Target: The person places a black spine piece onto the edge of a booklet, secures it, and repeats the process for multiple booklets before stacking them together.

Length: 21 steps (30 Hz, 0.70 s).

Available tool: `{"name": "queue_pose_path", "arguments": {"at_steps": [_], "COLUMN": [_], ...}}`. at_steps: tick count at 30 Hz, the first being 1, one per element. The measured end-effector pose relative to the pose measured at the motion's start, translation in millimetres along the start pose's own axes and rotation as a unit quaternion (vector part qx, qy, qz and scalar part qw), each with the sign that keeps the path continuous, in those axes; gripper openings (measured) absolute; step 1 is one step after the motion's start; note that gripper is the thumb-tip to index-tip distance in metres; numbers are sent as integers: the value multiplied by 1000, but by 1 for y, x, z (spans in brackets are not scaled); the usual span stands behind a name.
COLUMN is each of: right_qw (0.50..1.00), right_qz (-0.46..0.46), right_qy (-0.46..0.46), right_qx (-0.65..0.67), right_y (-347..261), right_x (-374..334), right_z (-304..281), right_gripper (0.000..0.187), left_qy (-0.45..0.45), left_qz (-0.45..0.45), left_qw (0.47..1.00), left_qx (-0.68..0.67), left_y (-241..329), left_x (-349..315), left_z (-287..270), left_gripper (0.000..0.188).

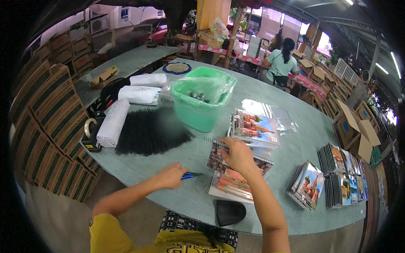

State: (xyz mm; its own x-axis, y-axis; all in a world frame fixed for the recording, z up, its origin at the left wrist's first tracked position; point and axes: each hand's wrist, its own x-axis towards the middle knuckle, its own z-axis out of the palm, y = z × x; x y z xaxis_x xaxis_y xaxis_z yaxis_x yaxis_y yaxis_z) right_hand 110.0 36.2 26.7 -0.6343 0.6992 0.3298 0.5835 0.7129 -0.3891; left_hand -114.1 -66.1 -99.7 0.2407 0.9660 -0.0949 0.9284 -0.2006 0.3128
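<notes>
My left hand [171,176] is closed around a small blue-handled tool that looks like pliers [192,175], held low over the table. My right hand [237,155] grips the top edge of a notebook with a dark picture cover [215,159], its fingers at the binding holes. A thin black spiral coil [209,139] sticks out past the notebook's left end. Beneath the notebook lie sheets with an orange picture [232,184]. Just behind stands a stack of notebooks with a colourful domed-building cover [255,127]. A black rounded block [230,212] rests at the near table edge.
Loose black coils [152,133] spread across the table's left side, beside white wrapped rolls [113,123] and a tape dispenser [90,134]. A green plastic-lined bin [196,109] stands behind. Finished-looking notebook piles [307,185] sit at right. Cardboard boxes [354,126] flank the table; another person [282,63] sits farther back.
</notes>
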Motion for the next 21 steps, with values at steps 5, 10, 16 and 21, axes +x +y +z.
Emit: {"name": "queue_pose_path", "arguments": {"at_steps": [5,10,16,21], "right_qw": [993,979,993,994], "right_qz": [4,-22,-40,11], "right_qy": [-39,-86,31,72], "right_qx": [108,182,110,77], "right_y": [-7,-17,-6,-11], "right_x": [19,17,9,6], "right_z": [5,0,16,16], "right_gripper": [29,29,25,22], "left_qy": [-4,-8,80,-162], "left_qz": [-81,-81,-67,-73], "left_qw": [877,833,974,677], "left_qx": [-473,-547,-199,-714], "left_y": [52,59,63,52], "left_x": [3,12,13,10], "left_z": [-58,-66,-84,-74], "left_gripper": [38,33,33,32]}}
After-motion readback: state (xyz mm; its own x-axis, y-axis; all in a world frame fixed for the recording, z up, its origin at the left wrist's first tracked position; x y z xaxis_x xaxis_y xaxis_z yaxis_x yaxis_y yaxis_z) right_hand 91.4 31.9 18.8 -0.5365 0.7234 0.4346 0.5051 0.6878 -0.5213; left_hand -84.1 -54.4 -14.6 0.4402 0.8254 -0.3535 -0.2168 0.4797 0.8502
